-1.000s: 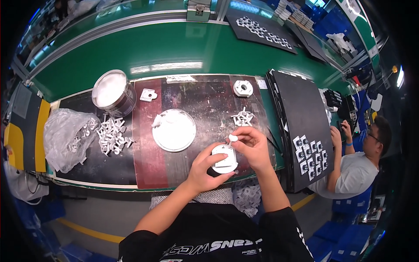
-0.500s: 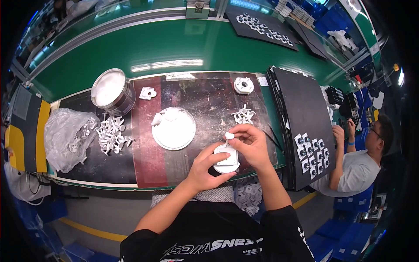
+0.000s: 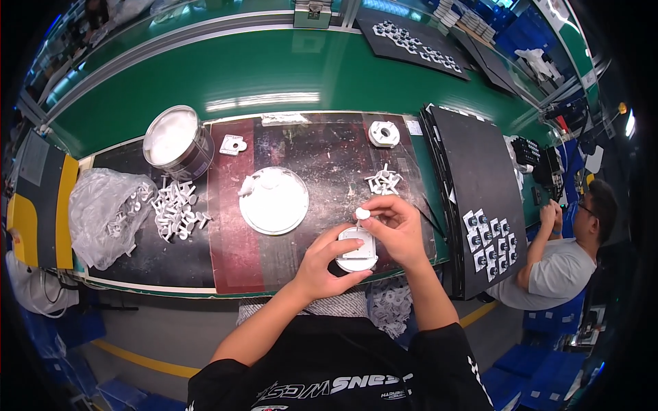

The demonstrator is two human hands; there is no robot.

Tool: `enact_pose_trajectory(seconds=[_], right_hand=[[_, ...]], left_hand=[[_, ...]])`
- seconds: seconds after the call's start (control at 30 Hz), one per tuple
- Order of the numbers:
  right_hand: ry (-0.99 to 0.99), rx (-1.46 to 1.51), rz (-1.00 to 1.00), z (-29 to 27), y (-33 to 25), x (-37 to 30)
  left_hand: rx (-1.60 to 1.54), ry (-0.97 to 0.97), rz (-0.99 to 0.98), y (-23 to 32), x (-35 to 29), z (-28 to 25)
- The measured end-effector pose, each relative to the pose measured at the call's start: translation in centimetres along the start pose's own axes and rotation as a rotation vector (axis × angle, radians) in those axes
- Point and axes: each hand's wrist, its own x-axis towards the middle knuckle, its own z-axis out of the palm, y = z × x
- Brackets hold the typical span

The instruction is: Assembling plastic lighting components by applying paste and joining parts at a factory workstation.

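Near the table's front edge, my left hand (image 3: 319, 266) grips a round white plastic part (image 3: 358, 259) with a squarish raised plate, the thumb lying across its face. Between the thumb and fingers of my right hand (image 3: 399, 229) is a small white mushroom-shaped piece (image 3: 362, 214), its round head upward. Its thin stem points down at the upper edge of the round part; whether they touch I cannot tell. Just beyond my right hand lies a small heap of similar white stemmed pieces (image 3: 384, 181). A white round lid (image 3: 275, 202) with white paste on it sits left of my hands.
Further left are a bigger pile of white stemmed pieces (image 3: 177, 211), a clear plastic bag (image 3: 106, 216) and a tub of white paste (image 3: 175, 140). A flat white piece (image 3: 233, 145) and a white ring-shaped block (image 3: 384, 134) lie farther back. Black boards (image 3: 480, 178) stand right, beside a co-worker (image 3: 562, 267).
My hands keep nearly the same hold and place, with the whole view shifted slightly. At the right, the co-worker's hands have come together.
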Motion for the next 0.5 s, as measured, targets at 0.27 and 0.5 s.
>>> enact_pose_trajectory(seconds=[0.27,0.5], right_hand=[[0.047,0.068,0.009,0.14,0.81,-0.38],[0.025,0.070,0.012,0.12,0.55,-0.40]], left_hand=[[-0.036,0.009,-0.029,0.75,0.53,-0.07],[-0.038,0.017,-0.049,0.67,0.45,-0.12]])
